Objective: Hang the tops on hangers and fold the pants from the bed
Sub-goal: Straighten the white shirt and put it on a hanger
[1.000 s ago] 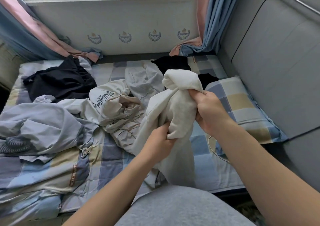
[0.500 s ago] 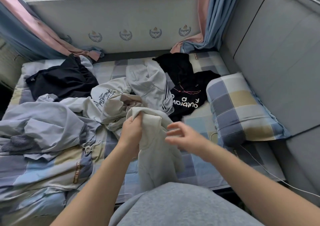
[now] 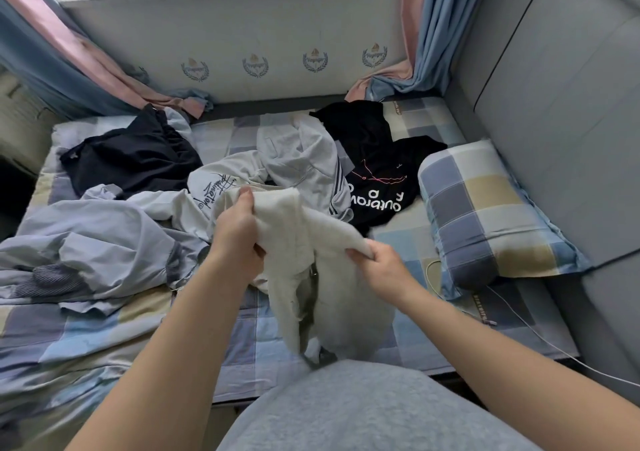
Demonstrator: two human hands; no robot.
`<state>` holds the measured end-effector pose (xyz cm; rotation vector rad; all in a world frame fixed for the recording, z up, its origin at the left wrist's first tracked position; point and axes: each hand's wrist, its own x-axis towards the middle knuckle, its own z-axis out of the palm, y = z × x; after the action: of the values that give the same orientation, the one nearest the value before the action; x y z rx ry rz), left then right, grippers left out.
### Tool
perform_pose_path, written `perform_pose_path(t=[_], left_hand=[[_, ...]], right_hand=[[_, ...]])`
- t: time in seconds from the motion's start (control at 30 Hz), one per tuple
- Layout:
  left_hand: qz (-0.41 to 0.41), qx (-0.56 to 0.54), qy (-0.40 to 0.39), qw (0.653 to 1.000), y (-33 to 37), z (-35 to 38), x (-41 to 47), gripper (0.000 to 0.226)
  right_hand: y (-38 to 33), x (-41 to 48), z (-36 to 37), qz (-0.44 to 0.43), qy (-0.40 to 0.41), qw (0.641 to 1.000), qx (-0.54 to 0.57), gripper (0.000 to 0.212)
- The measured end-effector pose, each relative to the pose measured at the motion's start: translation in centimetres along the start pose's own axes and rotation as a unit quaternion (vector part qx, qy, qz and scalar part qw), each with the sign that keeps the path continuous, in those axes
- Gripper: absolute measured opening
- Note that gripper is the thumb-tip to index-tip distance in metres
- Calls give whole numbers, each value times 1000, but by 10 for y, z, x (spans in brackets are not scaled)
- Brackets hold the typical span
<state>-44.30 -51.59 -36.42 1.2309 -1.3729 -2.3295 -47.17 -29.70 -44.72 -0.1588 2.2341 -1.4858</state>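
Checked-sheet bed (image 3: 408, 242) still strewn with clothes, nothing hung or folded; left hand (image 3: 239, 239) and right hand (image 3: 377, 263) grip a cream fleecy garment (image 3: 311, 229).

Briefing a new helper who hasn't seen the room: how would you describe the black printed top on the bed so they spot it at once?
Start at the checked pillow on the right side of the bed. Just left of it lies a black top. Unlike the plain dark garment at far left, it bears white lettering and a thin pink line.
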Motion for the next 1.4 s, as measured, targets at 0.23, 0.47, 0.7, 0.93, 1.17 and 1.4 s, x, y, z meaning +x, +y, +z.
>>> perform_pose_path(t=[0.23,0.47,0.7,0.93,1.17,1.4], left_hand=[[-66,-33,-82,994,41,-33,18,64],[-21,101,-59,993,23,-30,20,28],[116,260,-21,958,7,-35,38,35],[19,491,-240,837,-46,-10,22,42],[-157,404,-138,891,-116,-18,34,65],[-416,170,-135,883,-129,-31,49,69]], right_hand=[[-3,3,-54,1,78,997,-3,33],[6,-1,-62,27,94,994,43,33],[7,-2,-78,66,154,973,160,34],[-27,-2,-71,65,142,946,285,37],[-64,-5,-70,21,64,927,370,47],[-78,-19,-68,0,20,907,420,50]])
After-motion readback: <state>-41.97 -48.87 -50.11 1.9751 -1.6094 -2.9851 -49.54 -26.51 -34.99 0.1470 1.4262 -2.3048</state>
